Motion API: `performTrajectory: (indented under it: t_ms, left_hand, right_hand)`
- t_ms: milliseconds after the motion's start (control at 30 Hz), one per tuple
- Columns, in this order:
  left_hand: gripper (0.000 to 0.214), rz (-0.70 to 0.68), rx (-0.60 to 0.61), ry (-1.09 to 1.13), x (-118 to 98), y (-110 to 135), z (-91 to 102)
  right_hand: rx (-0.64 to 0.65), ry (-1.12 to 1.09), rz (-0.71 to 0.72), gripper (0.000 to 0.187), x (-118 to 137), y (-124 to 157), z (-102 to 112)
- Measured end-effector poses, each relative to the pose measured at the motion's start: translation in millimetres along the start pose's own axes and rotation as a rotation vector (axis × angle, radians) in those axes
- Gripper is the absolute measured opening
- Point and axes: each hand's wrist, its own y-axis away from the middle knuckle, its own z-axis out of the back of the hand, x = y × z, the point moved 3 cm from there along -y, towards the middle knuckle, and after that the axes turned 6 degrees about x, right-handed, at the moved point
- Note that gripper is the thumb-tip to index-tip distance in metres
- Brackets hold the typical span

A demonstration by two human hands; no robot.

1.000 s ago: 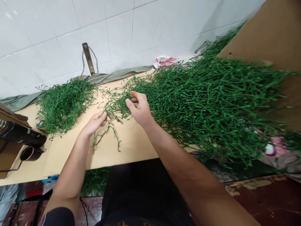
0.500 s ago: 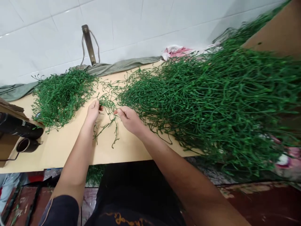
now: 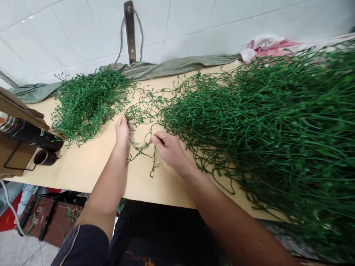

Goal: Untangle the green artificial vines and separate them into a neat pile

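A big heap of green plastic stems (image 3: 263, 122) covers the right half of a tan table (image 3: 91, 166). A smaller pile of the same green stems (image 3: 85, 101) lies at the back left. Between the two piles, my left hand (image 3: 122, 128) is closed on a small tangle of stems (image 3: 138, 112). My right hand (image 3: 168, 147) pinches a loose green sprig (image 3: 142, 149) that trails across the table toward me. The two hands are a short way apart, both resting low on the table.
A black flask (image 3: 30, 135) and a small dark cup (image 3: 44, 157) sit at the table's left edge beside cardboard (image 3: 13, 111). Grey cloth (image 3: 172, 66) runs along the white tiled wall, with a metal bracket (image 3: 129, 29) above it and pink cloth (image 3: 266, 46) at the back right.
My right hand has pulled back out of the big heap toward me with a sprig. My left hand has moved away from me to the tangle. The view has swung right.
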Motion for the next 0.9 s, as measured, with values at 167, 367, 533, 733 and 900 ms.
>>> performTrajectory:
  t_ms: [167,367,533,733,900]
  left_hand:
    - [0.041,-0.061,-0.002,-0.134,1.5,-0.2,-4.4]
    - [0.043,-0.010,0.126,-0.085,-3.2,5.9,-4.3]
    - [0.045,0.014,0.179,-0.064,-5.1,5.9,-1.4]
    - [0.041,0.039,0.138,-0.072,-3.3,1.9,-0.1]
    - [0.038,-0.038,0.098,-0.097,2.6,-3.9,-1.9]
  right_hand:
    - [-0.193,-0.041,-0.023,0.016,-9.2,-3.2,5.0]
    - [-0.355,-0.066,-0.179,0.042,-24.6,-10.4,18.1]
    - [-0.203,-0.018,-0.161,0.025,-22.4,-21.0,17.2]
    - [-0.054,0.019,-0.114,0.017,-14.7,-19.8,12.1]
    - [0.129,0.043,-0.062,0.019,2.5,-1.6,1.9]
